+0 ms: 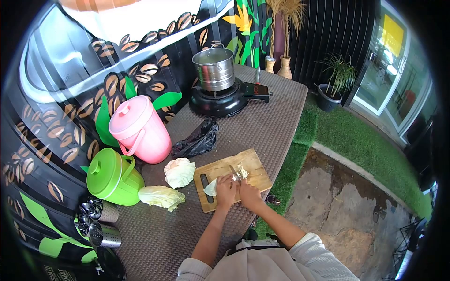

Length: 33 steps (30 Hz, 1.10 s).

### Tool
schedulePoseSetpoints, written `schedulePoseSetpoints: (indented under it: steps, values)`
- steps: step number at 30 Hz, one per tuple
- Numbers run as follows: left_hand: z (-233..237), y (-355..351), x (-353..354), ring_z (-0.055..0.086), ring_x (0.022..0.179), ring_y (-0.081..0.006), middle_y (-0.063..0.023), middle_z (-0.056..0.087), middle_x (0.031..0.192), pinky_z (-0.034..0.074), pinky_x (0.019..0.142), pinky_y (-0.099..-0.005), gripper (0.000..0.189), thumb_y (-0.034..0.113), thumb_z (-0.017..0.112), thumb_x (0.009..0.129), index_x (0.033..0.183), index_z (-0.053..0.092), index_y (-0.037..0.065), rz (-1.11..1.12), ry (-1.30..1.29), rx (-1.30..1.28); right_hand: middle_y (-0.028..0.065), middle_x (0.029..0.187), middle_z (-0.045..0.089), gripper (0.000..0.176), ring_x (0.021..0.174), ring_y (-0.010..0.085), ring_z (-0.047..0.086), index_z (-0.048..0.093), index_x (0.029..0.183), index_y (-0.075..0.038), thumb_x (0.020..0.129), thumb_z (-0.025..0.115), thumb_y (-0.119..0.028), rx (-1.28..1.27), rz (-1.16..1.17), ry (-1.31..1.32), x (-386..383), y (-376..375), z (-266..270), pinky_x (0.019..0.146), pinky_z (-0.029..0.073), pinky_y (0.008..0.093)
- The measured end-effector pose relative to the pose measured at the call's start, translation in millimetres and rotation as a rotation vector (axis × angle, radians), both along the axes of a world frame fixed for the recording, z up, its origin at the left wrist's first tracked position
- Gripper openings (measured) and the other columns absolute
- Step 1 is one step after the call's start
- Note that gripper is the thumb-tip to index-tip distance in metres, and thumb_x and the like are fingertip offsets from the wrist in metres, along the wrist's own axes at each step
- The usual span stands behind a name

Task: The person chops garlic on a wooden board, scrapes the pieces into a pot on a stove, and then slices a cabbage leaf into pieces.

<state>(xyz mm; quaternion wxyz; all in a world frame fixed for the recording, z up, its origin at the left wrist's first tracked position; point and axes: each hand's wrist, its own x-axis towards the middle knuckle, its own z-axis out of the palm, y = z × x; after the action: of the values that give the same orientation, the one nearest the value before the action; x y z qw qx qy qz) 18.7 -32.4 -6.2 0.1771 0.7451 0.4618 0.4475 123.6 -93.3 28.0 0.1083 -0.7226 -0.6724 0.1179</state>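
A wooden cutting board (pixel 258 174) lies near the table's right edge. My left hand (pixel 226 191) is closed on a pale piece of cabbage (pixel 210 188), part of which sticks out to its left. Beside it, my right hand (pixel 250 194) grips a knife (pixel 233 171), its blade pointing away from me and its handle hidden in the fingers. Thin cabbage shreds (pixel 242 171) lie on the board just past the blade. Left of the board are a round cabbage (pixel 180 173) and a long leafy napa cabbage (pixel 162 197).
On the table's left stand a pink lidded jug (pixel 146 133) and a green one (pixel 112 180), with metal utensil holders (pixel 104 234) nearer me. A black plastic bag (pixel 199 139) lies behind the board. Farther back, a steel pot (pixel 214 72) sits on a portable stove (pixel 216 104).
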Motion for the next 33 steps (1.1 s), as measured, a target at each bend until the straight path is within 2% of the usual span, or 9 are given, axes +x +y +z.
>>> schedulePoseSetpoints:
  steps: [2, 5, 8, 14, 17, 21, 23, 29, 33]
  values:
    - [-3.5, 0.3, -1.3, 0.06, 0.096, -0.0348, -0.0189, 0.068, 0.1, 0.047, 0.09, -0.0409, 0.019, 0.002, 0.061, 0.08, 0.094, 0.069, -0.008, 0.007, 0.004, -0.001, 0.0159, 0.07, 0.067, 0.021, 0.064, 0.029, 0.07, 0.047, 0.1, 0.001, 0.087, 0.053, -0.014, 0.031, 0.077, -0.124, -0.2, -10.2, 13.0, 0.056, 0.057, 0.0382]
    - [-6.1, 2.9, -2.5, 0.061, 0.096, -0.0334, -0.018, 0.068, 0.1, 0.049, 0.085, -0.0396, 0.02, 0.001, 0.063, 0.079, 0.097, 0.069, -0.005, 0.008, -0.009, -0.018, 0.0163, 0.071, 0.067, 0.022, 0.065, 0.0311, 0.07, 0.046, 0.102, 0.001, 0.086, 0.052, -0.013, -0.005, -0.133, 0.005, -13.2, -21.5, -17.5, 0.057, 0.057, 0.0393]
    - [-7.7, 3.0, -2.9, 0.062, 0.094, -0.0332, -0.0183, 0.068, 0.099, 0.049, 0.084, -0.039, 0.02, 0.001, 0.064, 0.079, 0.097, 0.069, -0.005, 0.023, -0.026, 0.011, 0.0172, 0.072, 0.068, 0.024, 0.066, 0.0326, 0.069, 0.045, 0.104, 0.003, 0.086, 0.052, -0.012, 0.016, -0.146, -0.024, -10.7, -11.9, -24.9, 0.057, 0.057, 0.0399]
    - [-6.9, 0.4, -2.5, 0.062, 0.092, -0.0331, -0.0181, 0.068, 0.098, 0.05, 0.083, -0.0386, 0.018, 0.002, 0.065, 0.079, 0.095, 0.069, -0.005, 0.044, -0.058, -0.03, 0.0168, 0.071, 0.067, 0.025, 0.066, 0.0329, 0.069, 0.045, 0.104, 0.004, 0.086, 0.052, -0.011, 0.059, 0.06, -0.012, 10.9, 8.4, -8.3, 0.058, 0.057, 0.0403]
    - [-5.1, 0.9, -2.0, 0.062, 0.092, -0.0326, -0.0178, 0.068, 0.097, 0.05, 0.082, -0.0384, 0.017, 0.002, 0.065, 0.08, 0.095, 0.07, -0.004, 0.034, -0.036, -0.032, 0.0175, 0.075, 0.067, 0.023, 0.066, 0.0311, 0.07, 0.046, 0.103, 0.004, 0.087, 0.052, -0.011, -0.019, -0.005, -0.026, 0.8, -2.5, 4.1, 0.056, 0.057, 0.039]
    - [-5.0, 3.5, -3.2, 0.062, 0.092, -0.0321, -0.0177, 0.068, 0.097, 0.049, 0.082, -0.0382, 0.016, 0.003, 0.065, 0.08, 0.094, 0.07, -0.004, 0.01, -0.059, -0.039, 0.017, 0.075, 0.068, 0.021, 0.066, 0.0288, 0.07, 0.047, 0.101, 0.003, 0.088, 0.052, -0.013, -0.028, -0.107, -0.04, -20.0, -12.3, -20.5, 0.054, 0.057, 0.0372]
    - [-4.9, 2.2, -3.6, 0.062, 0.092, -0.0322, -0.0177, 0.068, 0.097, 0.049, 0.082, -0.0383, 0.016, 0.003, 0.065, 0.08, 0.094, 0.07, -0.005, -0.002, -0.06, -0.049, 0.0132, 0.067, 0.066, 0.021, 0.063, 0.0312, 0.069, 0.046, 0.101, 0.002, 0.086, 0.053, -0.012, 0.149, -0.14, -0.105, -25.0, -9.3, -39.7, 0.054, 0.056, 0.0396]
    - [-4.0, -1.0, -2.8, 0.062, 0.092, -0.0321, -0.0177, 0.068, 0.097, 0.049, 0.082, -0.0383, 0.016, 0.003, 0.065, 0.081, 0.094, 0.07, -0.005, 0.027, -0.063, -0.058, 0.0117, 0.067, 0.066, 0.024, 0.061, 0.0271, 0.069, 0.048, 0.102, 0.003, 0.085, 0.054, -0.013, 0.09, 0.009, -0.098, -5.2, 3.5, -1.0, 0.054, 0.056, 0.0369]
    - [-2.9, -0.8, -2.8, 0.061, 0.094, -0.0322, -0.0172, 0.068, 0.098, 0.049, 0.084, -0.0389, 0.016, 0.003, 0.064, 0.081, 0.094, 0.07, -0.005, 0.012, -0.075, -0.075, 0.0139, 0.07, 0.066, 0.024, 0.064, 0.0281, 0.069, 0.048, 0.103, 0.004, 0.085, 0.053, -0.011, 0.025, -0.03, -0.107, -16.9, -15.6, -16.4, 0.055, 0.056, 0.0375]
